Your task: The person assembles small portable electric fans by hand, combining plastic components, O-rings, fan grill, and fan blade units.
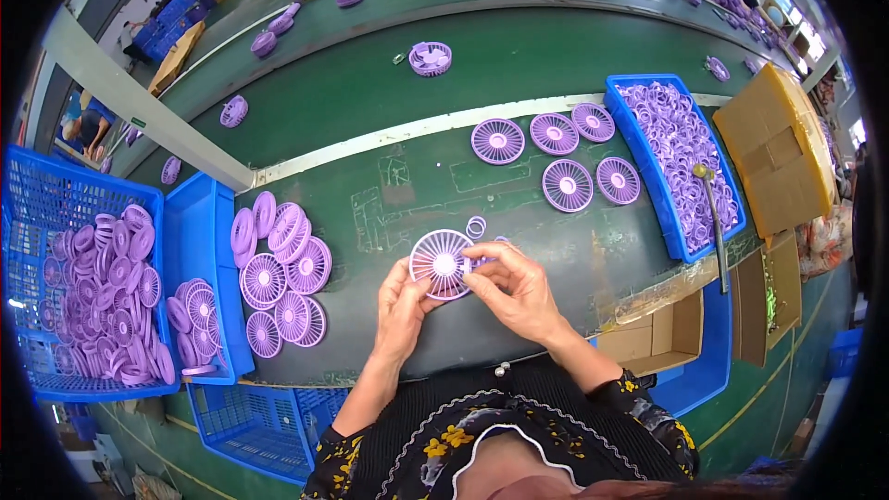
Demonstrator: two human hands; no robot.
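Purple grille is held over the worktop, near its front edge. Left hand: grip clamped on the grille's left side. Right hand: fingertips at the right rim; cannot tell whether they pinch the grille or a small part. Small ring lies just beyond; blue tray at right.

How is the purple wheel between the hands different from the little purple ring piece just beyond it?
The wheel is much wider than the ring piece. The wheel has thin spokes and a hub; the ring piece shows neither. The left hand holds the wheel, while the ring piece lies on the table. Both are round and purple.
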